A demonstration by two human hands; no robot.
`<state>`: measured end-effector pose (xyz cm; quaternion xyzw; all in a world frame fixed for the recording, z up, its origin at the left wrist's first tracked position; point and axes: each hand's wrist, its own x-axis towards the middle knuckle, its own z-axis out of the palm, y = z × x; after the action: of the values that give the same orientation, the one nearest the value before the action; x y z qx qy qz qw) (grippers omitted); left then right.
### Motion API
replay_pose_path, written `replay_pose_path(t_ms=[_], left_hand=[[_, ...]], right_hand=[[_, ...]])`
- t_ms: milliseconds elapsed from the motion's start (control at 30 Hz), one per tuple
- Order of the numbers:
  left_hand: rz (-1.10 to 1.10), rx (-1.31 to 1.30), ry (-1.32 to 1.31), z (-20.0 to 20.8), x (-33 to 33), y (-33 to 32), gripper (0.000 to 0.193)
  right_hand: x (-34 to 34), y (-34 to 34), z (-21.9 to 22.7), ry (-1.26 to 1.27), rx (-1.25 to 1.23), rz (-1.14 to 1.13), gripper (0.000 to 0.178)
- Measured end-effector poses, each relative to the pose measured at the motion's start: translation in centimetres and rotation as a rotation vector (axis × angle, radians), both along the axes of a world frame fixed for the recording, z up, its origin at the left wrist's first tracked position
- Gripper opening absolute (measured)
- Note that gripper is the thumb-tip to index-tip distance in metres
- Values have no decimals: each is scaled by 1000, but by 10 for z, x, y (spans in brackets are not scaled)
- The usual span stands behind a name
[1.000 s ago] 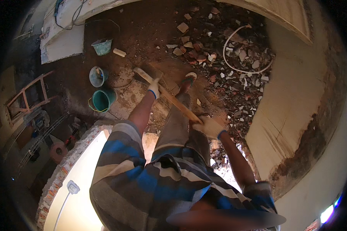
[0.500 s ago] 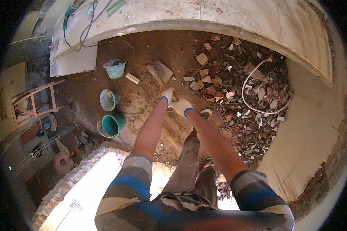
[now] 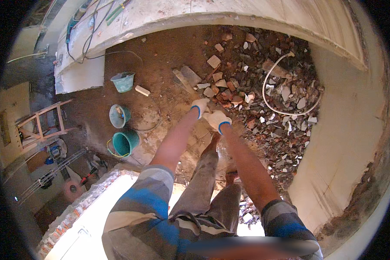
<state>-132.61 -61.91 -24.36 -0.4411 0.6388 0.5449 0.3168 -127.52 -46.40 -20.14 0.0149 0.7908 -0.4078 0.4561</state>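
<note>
Both my hands wear pale work gloves with blue cuffs and are closed round the wooden handle of a hoe (image 3: 185, 82). My left hand (image 3: 200, 107) grips farther along the handle, toward the blade. Close behind it, nearer my body, is my right hand (image 3: 217, 119). The hoe's wide, dirt-coated blade (image 3: 190, 75) lies low over the brown dirt floor, beside the left edge of a rubble heap (image 3: 251, 99). That heap mixes broken bricks, grey chunks and white shards. My fingers hide the handle's near end.
To the left stand a pale bucket (image 3: 123, 82), a second bucket (image 3: 119, 116) and a green bucket (image 3: 125, 143). A small block (image 3: 142, 91) lies near them. A pale hose (image 3: 266, 97) curves over the rubble. A low wall (image 3: 195, 19) bounds the far side; a wooden frame (image 3: 43, 123) stands left.
The hoe blade has moved right, closer to the rubble, and both hands have shifted right with the handle. The whole view has shifted slightly. Both hands keep their grip.
</note>
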Motion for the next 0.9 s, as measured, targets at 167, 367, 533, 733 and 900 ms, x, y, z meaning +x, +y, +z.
replay_pose_path(t_ms=[167, 367, 533, 733, 900], left_hand=[[51, 73, 121, 14, 36, 85, 32], [-292, 54, 105, -46, 114, 186, 42], [-1530, -331, 316, -33, 152, 211, 41], [-1044, -149, 225, -37, 114, 190, 43], [-755, 220, -93, -41, 79, 147, 38]], right_hand=[[35, 61, 22, -111, 93, -297, 75], [140, 174, 35, -16, -96, -504, 63], [191, 187, 46, 168, 257, -216, 60], [145, 157, 62, -93, 25, -600, 49], [111, 109, 53, -42, 245, -342, 42]])
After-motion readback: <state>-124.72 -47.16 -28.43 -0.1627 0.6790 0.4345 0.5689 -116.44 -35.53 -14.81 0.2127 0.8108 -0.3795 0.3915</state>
